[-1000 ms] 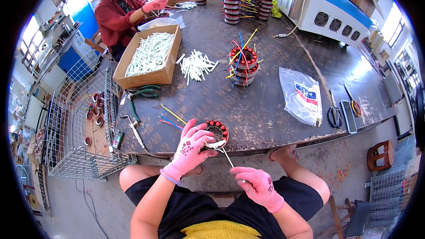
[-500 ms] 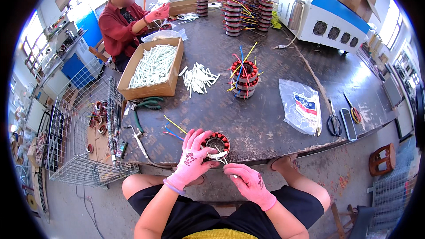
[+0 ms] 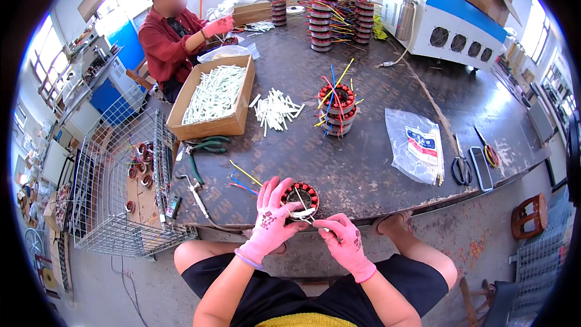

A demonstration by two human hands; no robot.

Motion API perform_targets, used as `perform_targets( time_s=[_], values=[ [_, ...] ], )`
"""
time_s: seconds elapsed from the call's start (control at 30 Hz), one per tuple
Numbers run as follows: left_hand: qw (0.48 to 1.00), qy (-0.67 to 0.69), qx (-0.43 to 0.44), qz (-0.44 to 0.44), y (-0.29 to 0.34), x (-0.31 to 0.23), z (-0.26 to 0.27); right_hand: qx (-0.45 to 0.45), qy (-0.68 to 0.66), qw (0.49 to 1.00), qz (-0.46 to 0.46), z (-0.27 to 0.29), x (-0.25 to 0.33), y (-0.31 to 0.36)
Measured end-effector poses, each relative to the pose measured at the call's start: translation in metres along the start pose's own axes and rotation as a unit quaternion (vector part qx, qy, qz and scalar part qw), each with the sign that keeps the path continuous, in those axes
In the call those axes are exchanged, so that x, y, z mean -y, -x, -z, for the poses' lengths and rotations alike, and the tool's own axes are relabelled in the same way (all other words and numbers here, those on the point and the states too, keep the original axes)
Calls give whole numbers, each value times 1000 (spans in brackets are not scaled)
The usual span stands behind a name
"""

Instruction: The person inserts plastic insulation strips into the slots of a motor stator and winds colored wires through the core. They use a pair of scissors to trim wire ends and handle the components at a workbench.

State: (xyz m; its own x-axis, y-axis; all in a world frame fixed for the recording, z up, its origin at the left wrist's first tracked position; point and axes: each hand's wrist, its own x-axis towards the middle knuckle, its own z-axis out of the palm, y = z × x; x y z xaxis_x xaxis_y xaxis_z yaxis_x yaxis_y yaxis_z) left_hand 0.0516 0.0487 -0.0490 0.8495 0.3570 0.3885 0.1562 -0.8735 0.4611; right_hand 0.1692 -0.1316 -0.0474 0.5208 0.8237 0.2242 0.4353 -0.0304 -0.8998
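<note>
At the table's front edge my left hand [image 3: 270, 223], in a pink glove, is closed on a ring-shaped motor stator [image 3: 309, 194] with red-coated windings. Its thumb lies over the near rim, beside white cord-like leads and a white sleeve [image 3: 305, 213]. Yellow, blue and red wires [image 3: 245, 175] stick out past the left hand's fingers. My right hand [image 3: 345, 243], also gloved in pink, has thumb and forefinger pinched together at the near end of the white leads [image 3: 311, 221]. Exactly what lies between those fingertips is too small to make out.
A carton [image 3: 242, 106] of white sleeves stands beyond, with loose sleeves [image 3: 277, 111] alongside. Stacked stators [image 3: 339, 124], green-handled pliers [image 3: 209, 143], a soldering-iron-like tool [image 3: 196, 197], a plastic bag [image 3: 414, 145], scissors [image 3: 461, 169] and a phone [image 3: 479, 168] lie around. A co-worker [image 3: 172, 42] sits far left.
My right hand has moved up slightly toward the stator, and its fingertips are pinched closer to the white leads. My left hand keeps its hold. The whole view has shifted a little.
</note>
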Motion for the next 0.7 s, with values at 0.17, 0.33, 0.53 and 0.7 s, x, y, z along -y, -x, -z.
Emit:
perform_targets(
  time_s=[0.17, 0.33, 0.53, 0.7],
  values=[
    [999, 20, -33, -10, -3, -1, -5, -15, -28, 999, 9, -6, -12, -4],
    [997, 7, -51, -50, -5, 1, 0, 11, -132, 987, -94, -9, -8, -14],
    [996, 45, 1, -75, -7, 3, -1, 59, -320, 929, -177, -8, -7, -14],
    [995, 64, 12, -74, -8, 7, -1, 66, -350, 915, -188, -10, -15, -12]
  ],
)
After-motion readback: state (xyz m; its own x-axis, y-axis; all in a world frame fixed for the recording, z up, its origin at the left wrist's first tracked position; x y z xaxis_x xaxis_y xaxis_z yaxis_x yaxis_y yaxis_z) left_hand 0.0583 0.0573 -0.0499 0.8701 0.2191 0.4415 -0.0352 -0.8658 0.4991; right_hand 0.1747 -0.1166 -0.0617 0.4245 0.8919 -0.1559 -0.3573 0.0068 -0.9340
